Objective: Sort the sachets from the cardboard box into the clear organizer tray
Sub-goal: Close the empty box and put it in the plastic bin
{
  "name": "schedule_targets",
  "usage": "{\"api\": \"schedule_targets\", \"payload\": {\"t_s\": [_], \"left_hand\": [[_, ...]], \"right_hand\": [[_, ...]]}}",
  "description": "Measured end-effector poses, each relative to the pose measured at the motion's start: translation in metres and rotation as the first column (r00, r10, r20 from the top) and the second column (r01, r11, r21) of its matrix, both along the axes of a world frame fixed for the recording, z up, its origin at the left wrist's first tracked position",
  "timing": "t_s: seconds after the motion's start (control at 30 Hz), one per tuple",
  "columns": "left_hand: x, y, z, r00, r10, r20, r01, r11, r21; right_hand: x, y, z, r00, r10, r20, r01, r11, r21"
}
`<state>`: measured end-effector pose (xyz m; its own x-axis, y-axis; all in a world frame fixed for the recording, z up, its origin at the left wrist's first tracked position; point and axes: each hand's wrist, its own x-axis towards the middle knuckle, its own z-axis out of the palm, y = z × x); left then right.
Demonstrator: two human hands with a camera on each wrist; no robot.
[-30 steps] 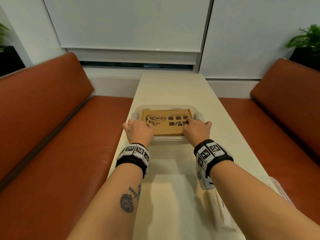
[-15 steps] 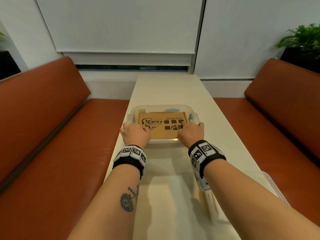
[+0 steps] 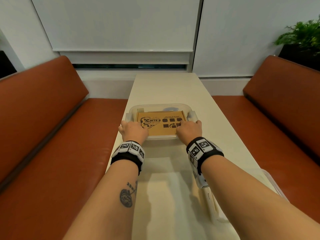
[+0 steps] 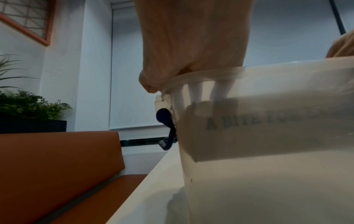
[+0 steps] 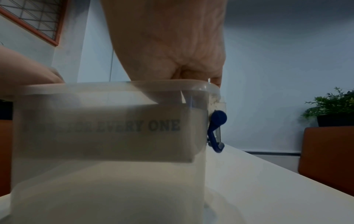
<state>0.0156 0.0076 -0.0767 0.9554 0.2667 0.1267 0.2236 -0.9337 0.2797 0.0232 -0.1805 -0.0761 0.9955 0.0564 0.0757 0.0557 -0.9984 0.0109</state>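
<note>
A brown printed cardboard box (image 3: 161, 129) sits closed inside a clear lidless plastic container (image 3: 155, 106) in the middle of the table. My left hand (image 3: 133, 130) is at the box's near left corner and my right hand (image 3: 188, 129) at its near right corner. Both hands' thumbs lie on the box top. In the left wrist view, fingers (image 4: 220, 89) curl over the rim down onto the box (image 4: 268, 133). The right wrist view shows the box (image 5: 114, 136) raised off the container floor. No sachets show. The clear organizer tray (image 3: 271, 184) lies at the near right, mostly under my right forearm.
The narrow cream table (image 3: 166, 87) runs between two orange benches (image 3: 52, 135), with a wall and blinds behind. Blue latches (image 5: 216, 125) hang on the container's sides. A potted plant (image 3: 301, 35) stands at the back right.
Both hands keep their hold at the box's near corners. Only the head view has shifted a little.
</note>
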Motion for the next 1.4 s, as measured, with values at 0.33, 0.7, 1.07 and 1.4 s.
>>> {"api": "schedule_targets", "payload": {"t_s": [0.33, 0.7, 1.07, 1.4], "left_hand": [[0.004, -0.001, 0.008, 0.997, 0.011, -0.075, -0.015, 0.999, -0.048], [-0.055, -0.044, 0.012, 0.873, -0.132, 0.470, 0.176, 0.983, -0.051], [-0.119, -0.152, -0.026, 0.917, -0.353, -0.184, 0.271, 0.893, -0.359], [-0.132, -0.184, -0.041, 0.875, -0.310, -0.371, 0.250, 0.947, -0.202]], "right_hand": [[-0.005, 0.000, 0.010, 1.000, -0.025, 0.011, 0.023, 0.993, 0.113], [-0.049, -0.050, 0.017, 0.967, -0.142, 0.212, 0.002, 0.835, 0.551], [-0.129, -0.174, -0.002, 0.889, -0.405, -0.213, 0.453, 0.843, 0.289], [-0.170, -0.230, -0.041, 0.835, -0.394, -0.384, 0.497, 0.840, 0.217]]}}
